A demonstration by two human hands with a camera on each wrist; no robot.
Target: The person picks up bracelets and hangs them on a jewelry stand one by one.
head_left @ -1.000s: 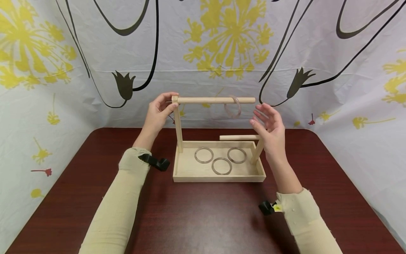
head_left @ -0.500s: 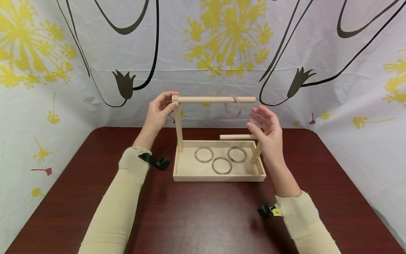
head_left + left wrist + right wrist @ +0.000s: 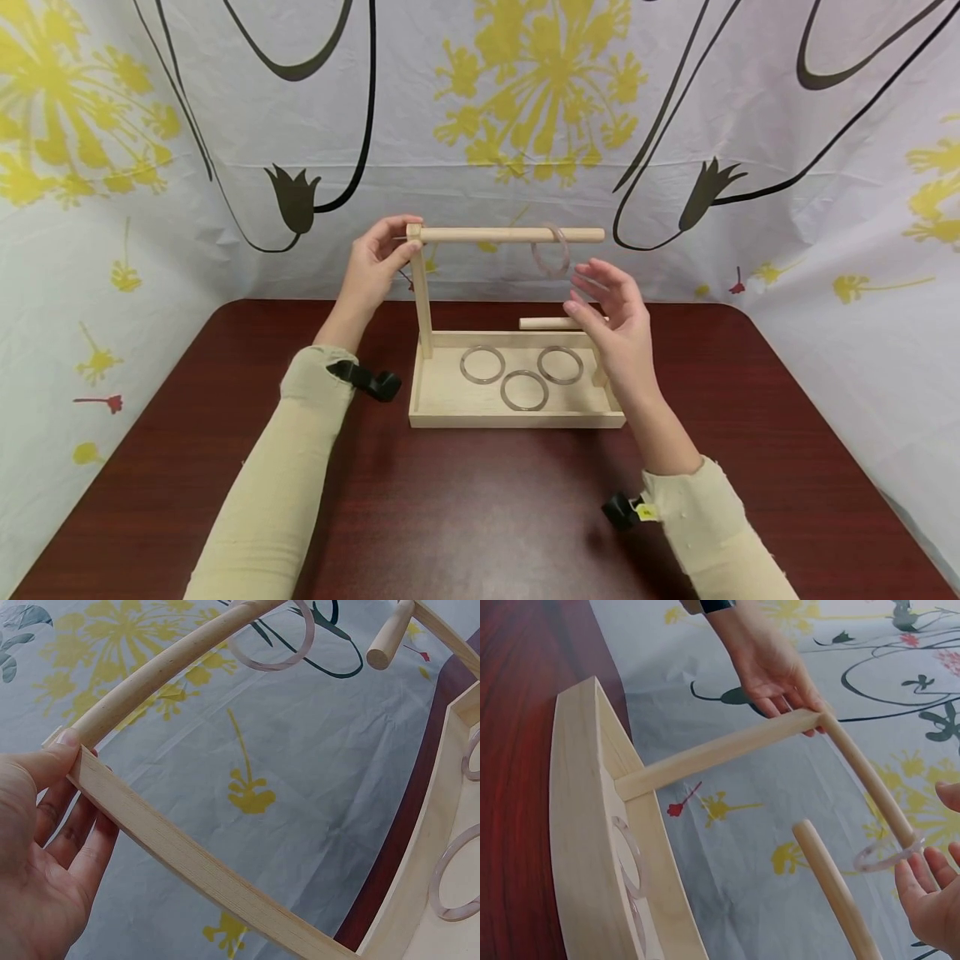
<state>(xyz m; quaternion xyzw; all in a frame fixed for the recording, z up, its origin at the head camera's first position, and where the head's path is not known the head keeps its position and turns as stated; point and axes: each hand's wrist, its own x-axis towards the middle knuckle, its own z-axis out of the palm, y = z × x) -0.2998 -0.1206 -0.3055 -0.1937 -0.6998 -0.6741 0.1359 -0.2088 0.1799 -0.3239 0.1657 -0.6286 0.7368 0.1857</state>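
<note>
A wooden bangle stand has a tall post (image 3: 422,292) with a long upper bar (image 3: 480,235) reaching right from its top. My left hand (image 3: 370,265) pinches the corner where post and bar meet, thumb in front, as the left wrist view also shows. One pale, translucent bangle (image 3: 566,255) hangs on the upper bar near its free end. My right hand (image 3: 618,329), fingers loosely bent and holding nothing, is just right of and below that bangle; whether fingertips touch it I cannot tell. Three similar bangles (image 3: 524,409) lie flat in the stand's tray (image 3: 517,422).
A shorter, lower bar (image 3: 551,323) points left from the stand's right side; my right hand hides its post in the head view. The stand sits on a dark red-brown table (image 3: 480,508). Behind hangs a white cloth (image 3: 420,100) with yellow and dark flower prints.
My right hand has moved left and slightly down, from beyond the upper bar's end to beside the hanging bangle. The left hand, the stand and the bangles have stayed put.
</note>
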